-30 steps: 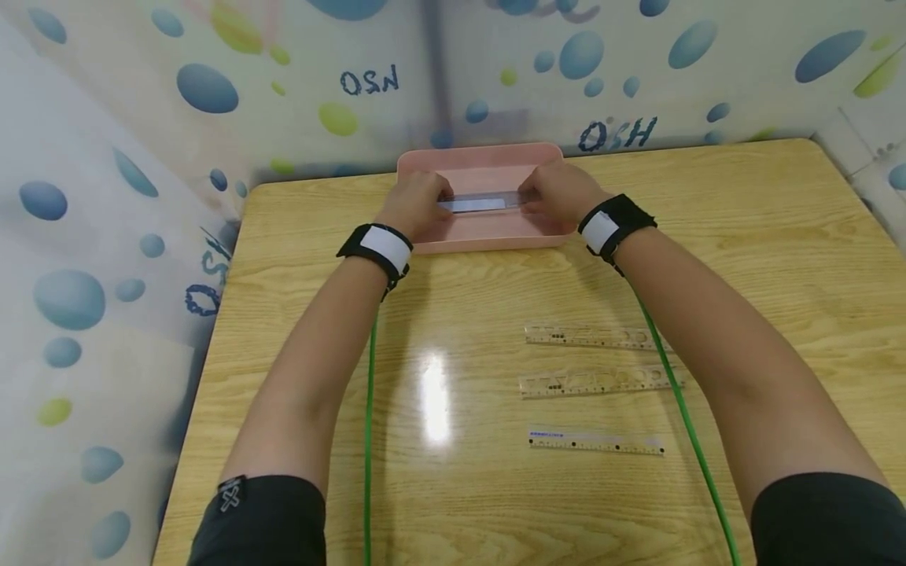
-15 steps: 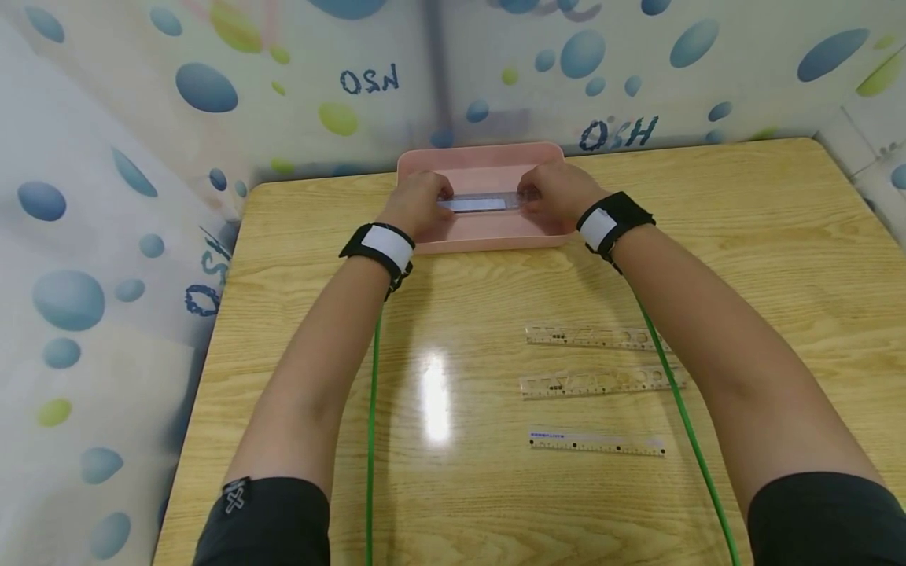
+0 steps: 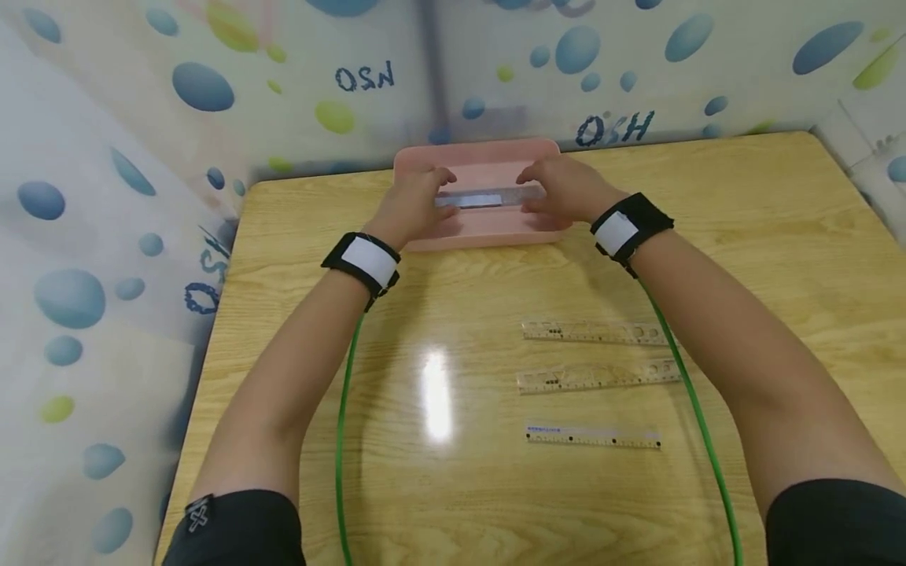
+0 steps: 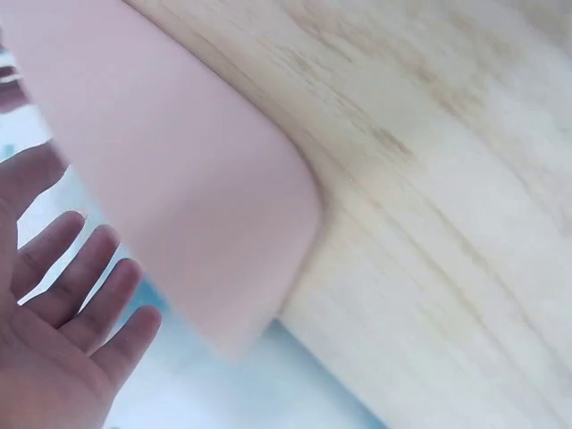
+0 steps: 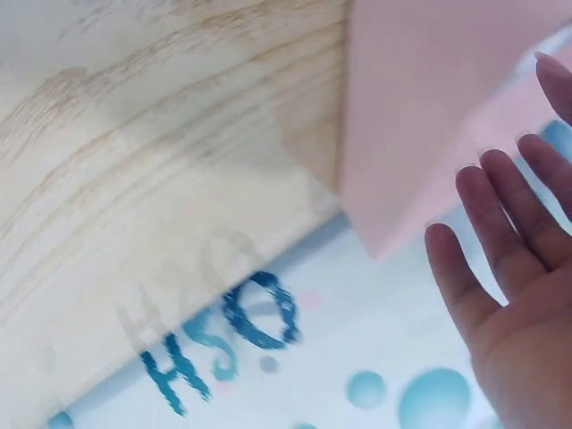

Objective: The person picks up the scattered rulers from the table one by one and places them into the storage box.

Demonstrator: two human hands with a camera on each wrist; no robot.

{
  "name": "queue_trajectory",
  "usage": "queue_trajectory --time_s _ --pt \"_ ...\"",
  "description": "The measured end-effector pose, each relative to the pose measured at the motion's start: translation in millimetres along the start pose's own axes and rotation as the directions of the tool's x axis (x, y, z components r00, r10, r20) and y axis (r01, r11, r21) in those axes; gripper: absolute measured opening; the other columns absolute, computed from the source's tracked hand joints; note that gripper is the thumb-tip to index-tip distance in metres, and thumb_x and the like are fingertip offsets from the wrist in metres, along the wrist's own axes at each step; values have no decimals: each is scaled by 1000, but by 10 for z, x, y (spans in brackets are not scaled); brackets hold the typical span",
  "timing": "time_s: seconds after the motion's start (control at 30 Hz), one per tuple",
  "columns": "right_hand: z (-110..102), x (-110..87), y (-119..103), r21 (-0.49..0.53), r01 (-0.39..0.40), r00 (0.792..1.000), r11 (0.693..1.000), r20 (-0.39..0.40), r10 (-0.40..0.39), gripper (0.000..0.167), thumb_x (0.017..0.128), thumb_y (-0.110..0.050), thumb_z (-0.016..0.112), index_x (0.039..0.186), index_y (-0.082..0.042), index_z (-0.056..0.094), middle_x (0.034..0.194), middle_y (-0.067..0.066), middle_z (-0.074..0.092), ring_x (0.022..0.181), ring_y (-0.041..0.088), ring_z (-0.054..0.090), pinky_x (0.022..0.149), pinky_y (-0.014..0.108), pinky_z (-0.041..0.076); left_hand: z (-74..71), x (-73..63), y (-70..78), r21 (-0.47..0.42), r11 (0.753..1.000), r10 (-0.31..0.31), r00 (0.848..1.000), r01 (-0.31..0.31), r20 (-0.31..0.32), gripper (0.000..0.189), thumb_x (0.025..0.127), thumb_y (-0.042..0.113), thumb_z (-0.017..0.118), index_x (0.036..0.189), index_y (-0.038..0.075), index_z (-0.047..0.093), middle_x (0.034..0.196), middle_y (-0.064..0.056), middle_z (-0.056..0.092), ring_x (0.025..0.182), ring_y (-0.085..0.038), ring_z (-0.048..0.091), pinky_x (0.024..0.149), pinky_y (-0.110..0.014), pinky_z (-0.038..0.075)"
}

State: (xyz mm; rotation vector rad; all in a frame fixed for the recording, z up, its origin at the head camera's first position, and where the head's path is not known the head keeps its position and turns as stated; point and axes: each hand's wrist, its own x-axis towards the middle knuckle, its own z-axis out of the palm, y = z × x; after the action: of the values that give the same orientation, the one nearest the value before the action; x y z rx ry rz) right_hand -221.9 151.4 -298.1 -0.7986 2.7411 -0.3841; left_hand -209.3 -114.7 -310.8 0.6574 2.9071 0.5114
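A clear ruler [image 3: 481, 199] lies lengthwise in the pink tray [image 3: 488, 237] at the back of the table. Over the tray's left end is my left hand [image 3: 414, 200], thumb and fingers spread apart near the ruler's left end. My right hand [image 3: 569, 189] is at the opposite end, its fingers likewise parted. In the left wrist view the left hand's fingers [image 4: 94, 299] are loosely extended beside the tray wall [image 4: 197, 170]. The right wrist view shows the right hand's fingers [image 5: 500, 210] straight and separated, with nothing gripped.
Three more rulers lie on the wooden table: an upper one [image 3: 594, 332], a middle one [image 3: 594, 377] and a shorter one [image 3: 593, 436]. Green cables [image 3: 342, 440] trail from both wrist straps. A patterned wall [image 3: 439, 71] stands right behind the tray.
Both hands held the ruler's ends inside the tray earlier. Now their fingers have spread and let it go, and the wrists have shifted slightly outward. The ruler stays in the tray.
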Motion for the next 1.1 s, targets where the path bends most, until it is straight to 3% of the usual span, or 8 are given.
queue_trajectory --time_s 0.13,0.33,0.43,0.57,0.73,0.93,1.1 --pt "-2 -298 -129 -21 67 996 998 -62 -69 46 100 -21 71 138 4 62 137 26 64 126 42 61 108 55 49 -25 -255 112 34 994 107 992 -105 -63 47 100 24 72 140 1 60 137 -18 64 129 -33 59 110 -45 49" --pt "219 -880 -381 -60 142 983 988 -106 -148 43 96 -24 77 130 1 69 125 21 71 114 36 68 98 52 55 82 -762 326 111 955 285 953 -273 -100 42 97 19 76 133 0 65 126 -17 68 116 -33 66 100 -44 55" --pt "320 -1171 -437 -69 128 988 989 -75 -133 42 95 -25 78 129 -1 70 123 18 72 110 34 70 95 51 57 181 -963 446 110 941 328 942 -320 -74 41 96 18 77 130 0 66 121 -16 69 108 -30 68 95 -42 57" --pt "374 -1485 -433 -70 74 997 995 -23 -76 42 95 -24 78 130 -3 70 125 18 72 111 34 70 94 52 58 283 -1141 632 97 939 329 944 -329 16 41 96 22 76 130 1 67 121 -14 69 108 -28 68 94 -40 58" --pt "382 -1736 -338 -72 12 1000 997 28 -10 45 94 -23 78 132 -1 68 126 21 71 111 38 70 92 55 57 415 -1147 903 131 941 295 945 -313 139 44 98 28 74 134 3 67 124 -13 69 112 -29 69 95 -40 59" --pt "436 -1944 -170 -48 -73 995 996 70 76 45 93 -23 79 129 2 69 123 20 70 105 35 71 87 53 58 584 -990 1234 115 932 319 930 -342 183 45 98 31 74 132 3 67 118 -12 69 104 -27 69 87 -37 60" --pt "491 -2120 -42 -23 -141 986 990 85 142 45 92 -21 80 128 4 68 118 20 69 99 30 70 83 50 57 648 -909 1431 91 943 293 927 -321 233 43 97 33 76 128 3 69 115 -10 68 101 -26 66 85 -35 59"
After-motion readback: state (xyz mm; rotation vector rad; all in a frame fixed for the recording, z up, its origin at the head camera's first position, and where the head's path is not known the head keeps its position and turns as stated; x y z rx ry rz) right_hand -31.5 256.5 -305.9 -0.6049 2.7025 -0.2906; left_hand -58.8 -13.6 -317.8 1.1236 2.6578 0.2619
